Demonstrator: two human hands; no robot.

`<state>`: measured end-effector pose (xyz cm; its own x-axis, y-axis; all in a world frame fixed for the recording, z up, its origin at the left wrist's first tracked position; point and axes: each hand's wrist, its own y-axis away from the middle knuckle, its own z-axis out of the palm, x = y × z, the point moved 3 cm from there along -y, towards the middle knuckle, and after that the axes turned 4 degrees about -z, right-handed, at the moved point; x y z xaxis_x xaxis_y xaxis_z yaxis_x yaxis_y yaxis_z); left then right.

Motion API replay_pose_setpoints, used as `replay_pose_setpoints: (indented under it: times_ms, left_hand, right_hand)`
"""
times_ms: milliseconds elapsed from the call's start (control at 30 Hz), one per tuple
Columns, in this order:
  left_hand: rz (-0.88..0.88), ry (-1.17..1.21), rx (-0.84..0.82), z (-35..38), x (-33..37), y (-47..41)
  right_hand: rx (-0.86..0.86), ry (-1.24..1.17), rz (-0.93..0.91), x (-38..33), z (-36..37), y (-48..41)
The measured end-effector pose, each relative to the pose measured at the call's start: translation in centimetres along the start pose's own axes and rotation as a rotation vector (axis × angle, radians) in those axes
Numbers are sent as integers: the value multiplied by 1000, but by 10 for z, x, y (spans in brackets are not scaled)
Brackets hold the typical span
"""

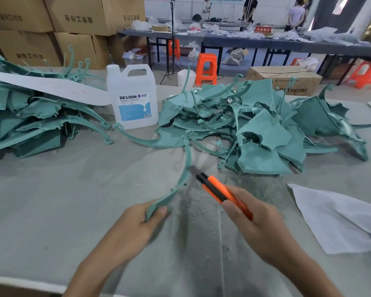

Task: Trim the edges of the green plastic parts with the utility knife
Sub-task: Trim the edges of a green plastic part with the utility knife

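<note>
Head view: at the near middle of the grey bench (51, 200), the left hand (137, 221) grips the near end of a curved green part (181, 179), a thin arc-shaped strip. Its fingers (159, 211) are curled round that end, with the thumb pressed on top. From the hand the strip arcs up and away towards the far pile.

The right hand (251, 224) holds the orange and black utility knife (219, 191). Its fingers (234, 207) are wrapped round the handle, and the thumb lies along the upper side. The blade is out and points far-left. Its tip meets the right edge of the strip about halfway along (motion blur hides the exact contact).

Pale shavings (201, 202) are strewn on the bench below the knife. A big heap of green plastic parts (261, 129) lies far right of centre. A second heap (30, 121) lies at far left, with a long white strip of paper (51, 86) across its top. Between the two heaps stands a translucent white jug (133, 97) with a blue label, upright. A crumpled white sheet (334, 219) lies at near right.

Beyond the bench are stacked cardboard boxes (73, 18) at far left, an orange stool (206, 67), a black tripod (173, 39) and long dark tables with people standing at them.
</note>
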<state>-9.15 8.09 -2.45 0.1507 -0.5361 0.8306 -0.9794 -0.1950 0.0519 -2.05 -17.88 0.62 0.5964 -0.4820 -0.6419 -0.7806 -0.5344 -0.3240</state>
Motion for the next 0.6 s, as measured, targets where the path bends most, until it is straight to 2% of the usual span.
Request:
replay_pose_setpoints:
  times_ms: [100,300,433,600]
  left_hand:
    - [42,-134,10,8,8,-7]
    - [48,-177,19,11,0,-12]
    - [53,-79,-22,7,-2,-5]
    - [-42,158,-200,-10,-9,8]
  right_hand:
    - [-72,-29,-69,-17,16,16]
    - [-110,-31,-92,-13,30,17]
    - [-78,102,-47,22,25,-13]
    - [-189,305,7,70,14,-87]
